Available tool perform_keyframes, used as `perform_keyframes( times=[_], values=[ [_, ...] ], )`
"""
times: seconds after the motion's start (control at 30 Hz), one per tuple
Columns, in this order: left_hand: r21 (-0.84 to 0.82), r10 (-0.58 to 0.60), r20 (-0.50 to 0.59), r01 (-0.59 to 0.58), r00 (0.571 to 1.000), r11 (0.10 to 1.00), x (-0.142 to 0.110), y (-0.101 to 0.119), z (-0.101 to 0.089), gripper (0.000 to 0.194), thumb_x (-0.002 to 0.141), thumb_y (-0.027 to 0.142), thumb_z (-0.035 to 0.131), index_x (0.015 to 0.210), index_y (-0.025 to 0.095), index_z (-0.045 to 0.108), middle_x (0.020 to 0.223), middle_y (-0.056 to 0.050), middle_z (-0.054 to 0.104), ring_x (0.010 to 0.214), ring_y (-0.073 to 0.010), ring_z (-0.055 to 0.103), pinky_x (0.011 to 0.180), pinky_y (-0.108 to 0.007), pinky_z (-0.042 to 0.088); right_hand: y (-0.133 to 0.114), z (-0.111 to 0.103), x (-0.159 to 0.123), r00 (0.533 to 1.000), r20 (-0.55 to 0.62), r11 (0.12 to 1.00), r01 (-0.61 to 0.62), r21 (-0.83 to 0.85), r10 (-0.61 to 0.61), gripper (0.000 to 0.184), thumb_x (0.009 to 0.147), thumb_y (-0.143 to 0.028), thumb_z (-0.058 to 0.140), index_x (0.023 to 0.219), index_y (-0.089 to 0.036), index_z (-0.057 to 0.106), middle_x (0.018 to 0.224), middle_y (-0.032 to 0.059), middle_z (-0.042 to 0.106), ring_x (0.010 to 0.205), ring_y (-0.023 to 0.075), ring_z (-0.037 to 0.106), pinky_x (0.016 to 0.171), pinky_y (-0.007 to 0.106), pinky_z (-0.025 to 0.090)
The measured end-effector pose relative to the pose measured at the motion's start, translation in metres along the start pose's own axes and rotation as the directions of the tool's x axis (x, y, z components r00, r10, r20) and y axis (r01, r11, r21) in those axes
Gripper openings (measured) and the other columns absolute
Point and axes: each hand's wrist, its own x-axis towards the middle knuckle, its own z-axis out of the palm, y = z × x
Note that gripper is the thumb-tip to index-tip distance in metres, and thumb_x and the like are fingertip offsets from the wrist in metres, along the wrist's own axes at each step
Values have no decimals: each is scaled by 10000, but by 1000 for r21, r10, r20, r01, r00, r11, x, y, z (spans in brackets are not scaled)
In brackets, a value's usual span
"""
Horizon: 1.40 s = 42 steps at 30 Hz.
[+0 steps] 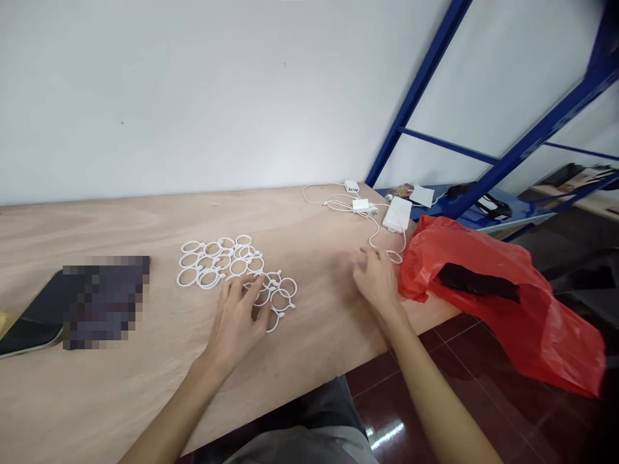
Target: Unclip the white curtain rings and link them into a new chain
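Many thin white plastic rings [239, 266], each with a small knob, lie in an overlapping group on the wooden table [314, 348]. My left hand [239, 316] rests at the front right of the group, its fingers curved and apart around a few rings [280, 299]. Some rings are partly hidden beneath those fingers. To the right, my right hand [377, 277] is low over the wood, somewhat blurred, with its fingers apart and nothing visible in them. Just beyond it, a single white ring [394, 257] lies beside the red plastic bag [464, 248].
White cables with a charger [360, 205], a multi-port block [351, 186] and a white power bank [397, 214] occupy the back right corner. A dark flat item [36, 312], partly pixelated, lies at left. Blue metal shelving [420, 77] stands at right. The bag hangs over the table edge.
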Motion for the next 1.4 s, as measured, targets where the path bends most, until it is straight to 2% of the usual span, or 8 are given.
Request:
perform_keyframes(
  times=[0.13,0.37,0.6,0.67,0.77,0.97,1.2,1.4],
  values=[
    [7,-5,16,4,1000,1000,0,3,-1,484,819,273,604,1297,258,534,1160,-104,535,1029,-287,492,895,-492,463,24,-9,11,981,120,972,-124,-200,150,503,854,-233,418,1325,-59,465,1315,284,449,1052,392,587,805,468,465],
    [-45,-24,32,26,999,999,0,5,-1,402,856,273,571,1253,210,560,1145,-113,518,1017,-259,486,898,-460,465,42,-12,30,949,209,945,-174,-278,237,560,776,-137,459,1329,-53,474,1121,270,623,1008,397,626,769,445,476],
    [-136,-25,-2,24,1000,990,2,9,-3,333,877,252,551,1205,206,580,1144,-106,541,1052,-241,505,925,-435,456,19,4,17,977,196,993,-98,72,82,352,806,-166,520,1115,-116,681,1003,171,722,988,302,658,868,409,476],
    [-174,-38,10,39,999,984,3,11,-4,338,879,279,555,1208,203,577,1153,-104,563,1074,-238,521,946,-435,447,-5,12,1,974,224,904,-107,413,13,344,804,-239,577,1110,-122,685,955,137,737,897,264,680,833,392,505],
    [-256,-123,88,141,989,956,2,13,-5,463,846,375,608,1273,214,531,1218,-106,584,1098,-250,551,942,-437,461,-50,17,-26,906,374,602,-188,776,-200,321,749,-345,690,1012,-165,729,991,103,739,896,246,679,806,369,524],
    [-461,-215,142,257,966,850,6,11,-10,334,854,321,599,1168,212,621,1023,-65,692,887,-186,637,798,-329,514,-110,24,-48,786,472,199,-429,881,-399,216,671,-347,786,837,-212,756,819,37,746,738,187,682,704,330,534],
    [-557,-301,182,350,936,753,8,10,-14,488,717,334,758,1167,201,626,1028,-62,690,912,-196,631,821,-321,507,-113,34,-50,783,495,140,-480,866,-376,196,648,-325,810,781,-199,742,739,16,708,665,132,628,603,257,497],
    [-549,-212,164,268,963,792,10,13,-15,255,764,257,725,1011,209,689,933,-29,680,849,-165,604,777,-281,477,-116,31,-55,787,478,144,-461,876,-390,210,665,-347,790,798,-194,733,648,-12,641,589,104,569,543,235,466]
  ],
)
